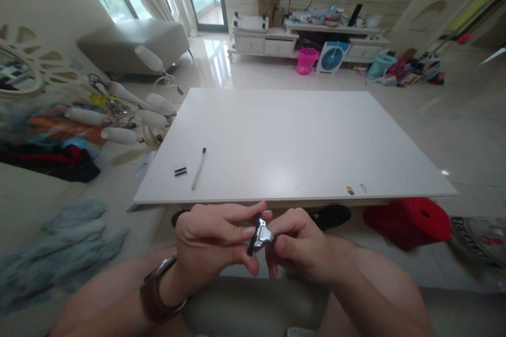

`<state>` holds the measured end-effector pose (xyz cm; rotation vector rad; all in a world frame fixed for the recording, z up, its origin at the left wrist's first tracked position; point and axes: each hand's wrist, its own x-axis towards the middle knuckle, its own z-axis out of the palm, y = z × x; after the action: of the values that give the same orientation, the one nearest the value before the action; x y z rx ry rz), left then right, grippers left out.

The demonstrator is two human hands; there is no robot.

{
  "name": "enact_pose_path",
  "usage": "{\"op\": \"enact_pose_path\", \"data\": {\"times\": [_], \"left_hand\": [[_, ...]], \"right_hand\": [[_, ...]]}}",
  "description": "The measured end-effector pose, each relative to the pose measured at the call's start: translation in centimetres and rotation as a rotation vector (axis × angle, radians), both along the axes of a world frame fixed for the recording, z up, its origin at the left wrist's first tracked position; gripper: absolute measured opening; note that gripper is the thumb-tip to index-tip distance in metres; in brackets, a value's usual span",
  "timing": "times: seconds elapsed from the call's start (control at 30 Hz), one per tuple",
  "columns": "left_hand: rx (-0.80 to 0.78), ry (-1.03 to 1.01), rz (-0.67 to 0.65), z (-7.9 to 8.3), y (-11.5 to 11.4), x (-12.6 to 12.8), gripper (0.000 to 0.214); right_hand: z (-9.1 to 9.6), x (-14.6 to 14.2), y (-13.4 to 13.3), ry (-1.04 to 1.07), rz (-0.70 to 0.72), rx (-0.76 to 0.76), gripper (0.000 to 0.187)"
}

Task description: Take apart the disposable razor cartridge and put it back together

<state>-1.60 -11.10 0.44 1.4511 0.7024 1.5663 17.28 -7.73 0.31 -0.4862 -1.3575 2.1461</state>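
Just past the near edge of the white table (276, 142), I hold a small T-shaped chrome piece with a black bar, which looks like a razor head (261, 235). The fingers of my left hand (215, 234) pinch the black bar from the left. My right hand (302, 242) grips the narrow dark stem end between thumb and forefinger. On the table's left part lies a slim pale stick with a black tip (199, 168). Beside it are two short black strips (181, 170) in what seems to be a small clear pack.
A small yellow-and-black piece (350, 190) and a tiny clear piece (363, 188) lie at the table's near right. Beyond the right corner stands a red object (407, 222). A lamp with white shades (122, 135) lies close to the left edge. A pink basket (307, 61) is at the back.
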Motion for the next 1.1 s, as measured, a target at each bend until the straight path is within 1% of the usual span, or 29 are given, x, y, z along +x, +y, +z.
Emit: {"op": "enact_pose_path", "data": {"times": [0.1,0.23,0.4,0.43,0.57,0.63,0.73,0.8,0.93,1.1], "left_hand": [[0.025,0.007,-0.026,-0.3,0.0,0.0,0.046],[0.021,-0.039,-0.07,-0.6,-0.1,0.3,0.043],[0.0,-0.035,-0.084,-0.7,0.2,0.2,0.043],[-0.005,-0.037,-0.095,-0.7,0.3,0.1,0.044],[-0.03,-0.051,-0.151,-0.4,0.5,-0.1,0.046],[-0.045,-0.047,-0.145,-0.2,0.7,-0.2,0.045],[-0.047,-0.067,-0.136,0.3,1.0,-0.2,0.045],[-0.086,-0.105,-0.147,0.6,1.2,-0.1,0.043],[-0.201,-0.202,-0.137,1.1,1.3,0.1,0.04],[-0.244,-0.238,-0.103,1.0,1.3,0.1,0.038]], "right_hand": [[-0.1,0.0,-0.2,0.018,0.03,-0.032,0.047],[-0.5,-0.1,-0.4,0.054,0.053,-0.028,0.048],[-0.9,-0.1,-0.3,0.04,-0.013,0.008,0.045],[-1.0,-0.1,-0.4,0.047,-0.006,0.004,0.046],[-1.2,-0.1,-0.5,0.087,0.093,-0.05,0.049],[-1.2,0.0,-0.4,0.074,0.078,-0.039,0.049],[-1.0,0.2,-0.1,0.01,0.006,0.027,0.047],[-0.9,0.3,0.1,-0.016,-0.012,0.057,0.047],[-0.7,0.4,0.3,-0.02,-0.011,0.052,0.046],[-0.9,0.5,0.3,-0.001,-0.012,0.008,0.043]]}}
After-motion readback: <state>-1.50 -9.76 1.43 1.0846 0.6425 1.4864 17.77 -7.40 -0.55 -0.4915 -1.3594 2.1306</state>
